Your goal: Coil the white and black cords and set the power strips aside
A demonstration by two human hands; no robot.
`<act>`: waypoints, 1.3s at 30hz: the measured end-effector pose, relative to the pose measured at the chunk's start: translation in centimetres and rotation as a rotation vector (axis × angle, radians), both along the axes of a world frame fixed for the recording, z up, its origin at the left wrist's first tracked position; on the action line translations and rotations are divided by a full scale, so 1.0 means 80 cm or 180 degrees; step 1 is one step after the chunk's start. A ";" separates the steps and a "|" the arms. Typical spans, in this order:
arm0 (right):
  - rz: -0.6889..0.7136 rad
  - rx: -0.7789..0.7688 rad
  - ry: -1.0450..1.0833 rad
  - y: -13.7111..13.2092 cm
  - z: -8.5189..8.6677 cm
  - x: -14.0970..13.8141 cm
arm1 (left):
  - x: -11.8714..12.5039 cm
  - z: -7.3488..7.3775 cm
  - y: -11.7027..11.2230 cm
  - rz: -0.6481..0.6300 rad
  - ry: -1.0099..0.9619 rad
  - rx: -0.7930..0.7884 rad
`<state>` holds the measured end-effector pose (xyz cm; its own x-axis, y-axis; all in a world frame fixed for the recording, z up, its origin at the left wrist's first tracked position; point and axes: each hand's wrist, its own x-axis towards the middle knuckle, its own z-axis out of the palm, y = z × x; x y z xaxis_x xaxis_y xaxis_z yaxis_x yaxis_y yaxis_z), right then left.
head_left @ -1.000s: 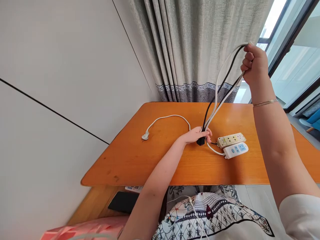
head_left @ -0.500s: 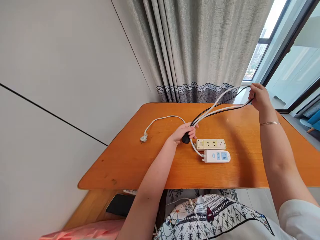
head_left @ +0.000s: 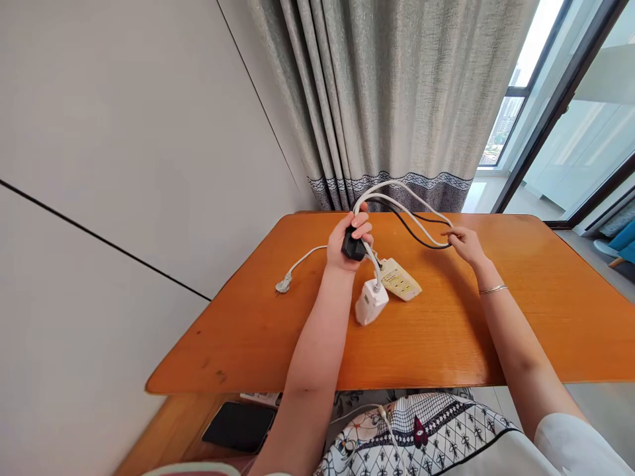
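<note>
The person is wearing a short white sleeve (head_left: 575, 443) that is covering only the top of the right arm, while both forearms are showing bare from there down to the left hand (head_left: 347, 241) and the right hand (head_left: 464, 243). A thin metal bangle (head_left: 492, 289), seemingly two fine rings lying side by side, is circling the right wrist. Across the lap a white fabric with a black geometric and floral print (head_left: 421, 430) is showing, edged by a dark curved band, and a thin white cord (head_left: 387, 426) is trailing over it.
</note>
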<state>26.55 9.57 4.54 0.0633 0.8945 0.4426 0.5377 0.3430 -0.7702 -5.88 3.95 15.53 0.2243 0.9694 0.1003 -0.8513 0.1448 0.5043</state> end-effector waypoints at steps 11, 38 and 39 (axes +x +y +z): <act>-0.0082 0.0205 -0.0602 0.005 -0.003 -0.005 | -0.018 -0.007 0.011 -0.0070 0.0260 0.0025; -0.1058 0.0766 0.1375 -0.032 0.049 0.117 | 0.014 -0.084 0.023 -0.2891 0.2942 0.1054; -0.1265 0.0941 0.1160 -0.033 0.057 0.119 | 0.017 -0.087 0.023 -0.2959 0.2970 0.1055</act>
<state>36.09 6.90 9.10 0.5608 0.6141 0.5554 0.3883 0.3974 -0.8314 -4.52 5.77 8.54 0.8888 0.3840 -0.2504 0.1686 0.2341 0.9575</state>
